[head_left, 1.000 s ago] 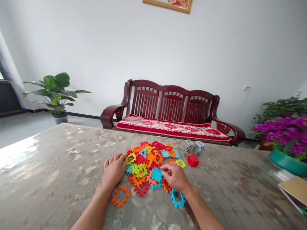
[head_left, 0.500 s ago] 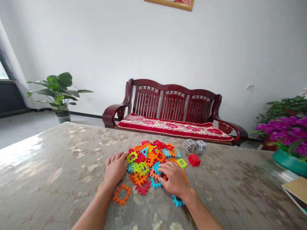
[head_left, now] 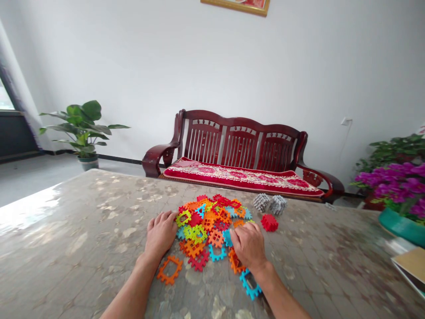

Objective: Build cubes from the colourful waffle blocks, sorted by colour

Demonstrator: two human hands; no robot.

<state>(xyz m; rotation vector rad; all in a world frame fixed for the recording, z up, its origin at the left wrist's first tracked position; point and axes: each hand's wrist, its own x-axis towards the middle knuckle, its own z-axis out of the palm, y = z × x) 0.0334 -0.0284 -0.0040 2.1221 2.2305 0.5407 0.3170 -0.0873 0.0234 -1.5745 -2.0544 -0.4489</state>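
A heap of flat, toothed plastic tiles (head_left: 209, 219) in orange, red, blue and green lies on the marbled table (head_left: 83, 239). My left hand (head_left: 161, 235) rests flat on the table at the heap's left edge, fingers stretched out, touching a green tile. My right hand (head_left: 249, 246) lies on the heap's right side with fingers curled down over the tiles; what they grip is hidden. A loose orange frame tile (head_left: 170, 269) sits by my left wrist, a blue one (head_left: 250, 285) under my right wrist.
A red built cube (head_left: 268, 222) and two grey-white cubes (head_left: 269, 203) stand behind the heap. A teal pot of purple flowers (head_left: 400, 223) and books (head_left: 410, 266) sit at the right edge. A wooden bench (head_left: 239, 155) and a potted plant (head_left: 83, 128) stand beyond.
My right hand slid from the heap's middle toward its right side, shifting tiles. The left hand stayed put. The view drifted slightly.
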